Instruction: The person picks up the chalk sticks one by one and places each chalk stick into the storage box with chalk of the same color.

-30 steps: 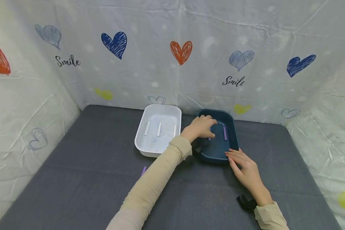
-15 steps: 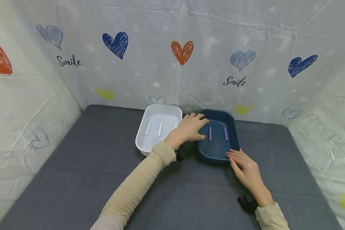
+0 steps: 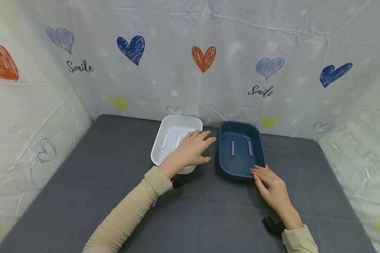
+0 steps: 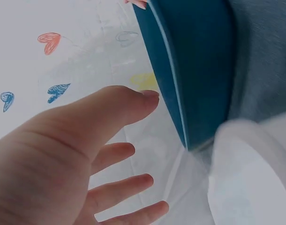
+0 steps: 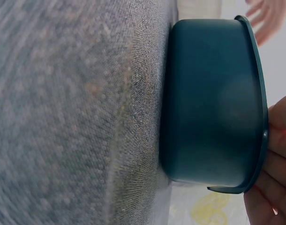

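My left hand (image 3: 191, 149) hovers above the right edge of a white tray (image 3: 156, 149), fingers spread and nothing between them. Its thumb and fingers show apart in the left wrist view, with the dark blue bin (image 4: 204, 70) beyond. At the near right corner of that bin, my right hand (image 3: 270, 184) rests its fingers on the rim (image 5: 262, 93). Two purple chalk-like sticks (image 3: 232, 148) lie inside the blue bin. White sticks (image 3: 165, 141) lie in the white tray, partly hidden by my left hand. Another purple stick (image 3: 155, 202) lies on the table beside my left sleeve.
Dark grey cloth covers the table (image 3: 209, 218). A pale curtain (image 3: 164, 80) printed with hearts hangs behind and along both sides. Both containers stand near the back edge with a narrow gap between them.
My left hand has moved left and nearer, from over the blue bin to over the white tray, uncovering the purple sticks in the bin. My right hand stays at the bin's corner.
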Demonstrator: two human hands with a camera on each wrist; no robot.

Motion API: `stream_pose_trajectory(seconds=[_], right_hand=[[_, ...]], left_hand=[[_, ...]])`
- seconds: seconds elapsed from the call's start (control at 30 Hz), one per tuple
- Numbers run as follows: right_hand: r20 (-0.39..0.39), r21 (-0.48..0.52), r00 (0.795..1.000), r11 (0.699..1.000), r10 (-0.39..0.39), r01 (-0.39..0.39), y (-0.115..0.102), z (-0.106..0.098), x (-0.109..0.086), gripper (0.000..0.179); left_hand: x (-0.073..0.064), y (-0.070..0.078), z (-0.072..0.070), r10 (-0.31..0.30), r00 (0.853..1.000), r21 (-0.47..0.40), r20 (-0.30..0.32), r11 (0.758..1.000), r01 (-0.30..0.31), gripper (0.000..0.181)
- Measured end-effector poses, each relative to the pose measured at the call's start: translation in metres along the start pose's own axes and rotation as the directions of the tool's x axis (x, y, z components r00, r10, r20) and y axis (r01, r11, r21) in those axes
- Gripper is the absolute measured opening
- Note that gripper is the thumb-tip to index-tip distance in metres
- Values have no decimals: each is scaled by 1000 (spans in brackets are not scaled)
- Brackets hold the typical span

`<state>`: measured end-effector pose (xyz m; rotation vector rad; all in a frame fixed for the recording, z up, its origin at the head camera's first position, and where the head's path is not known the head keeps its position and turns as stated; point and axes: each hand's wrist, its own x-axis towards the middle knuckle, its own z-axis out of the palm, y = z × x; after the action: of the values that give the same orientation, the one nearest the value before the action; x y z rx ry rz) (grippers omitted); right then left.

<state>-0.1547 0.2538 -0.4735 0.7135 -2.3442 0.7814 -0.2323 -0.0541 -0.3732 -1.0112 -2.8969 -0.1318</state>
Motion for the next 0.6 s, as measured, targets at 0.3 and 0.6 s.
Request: stream_pose_trajectory(seconds=[0.3, 0.6], right_hand=[[-14, 3, 1000, 1000, -16, 16, 1, 1, 1, 21], [17, -1, 1000, 1000, 20, -20, -2, -1, 1, 21]], left_hand=[[-39, -22, -1, 20, 996, 39, -82, 999, -17, 65], [-74, -33, -2, 33, 991, -10, -130, 999, -34, 64]])
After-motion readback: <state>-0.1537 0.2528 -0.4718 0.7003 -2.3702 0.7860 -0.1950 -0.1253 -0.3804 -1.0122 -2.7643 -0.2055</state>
